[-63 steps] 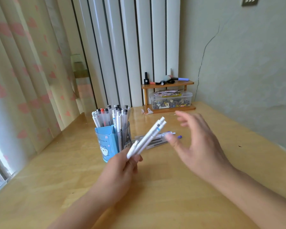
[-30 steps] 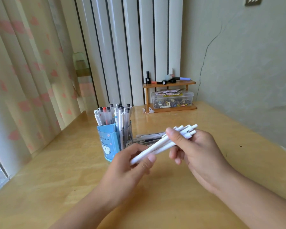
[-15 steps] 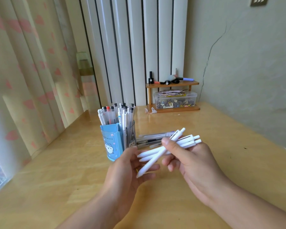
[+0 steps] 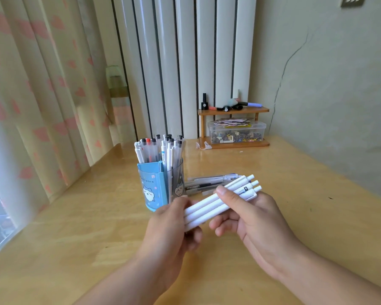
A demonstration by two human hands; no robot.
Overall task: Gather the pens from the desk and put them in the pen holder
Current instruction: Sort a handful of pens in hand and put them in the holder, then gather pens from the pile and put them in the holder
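Observation:
A bundle of three white pens [image 4: 209, 206] lies across both hands above the desk. My left hand [image 4: 174, 225] grips the tip end and my right hand [image 4: 249, 219] pinches the middle with the thumb on top. The click ends point up and right. Just behind my left hand stands the blue pen holder [image 4: 154, 186] with a cartoon cat on it, packed with several upright pens [image 4: 161, 150]. Several more pens [image 4: 209, 183] lie flat on the desk to the right of the holder, behind the bundle.
The wooden desk [image 4: 75, 234] runs to a curtain on the left and a wall on the right. A small wooden shelf [image 4: 233, 111] with a clear box [image 4: 237, 132] of small items stands at the back against white vertical panels.
My right hand picked up pens from the desk and joined them with those in my left. The splayed pens have since been squared into one neat bundle held by both hands.

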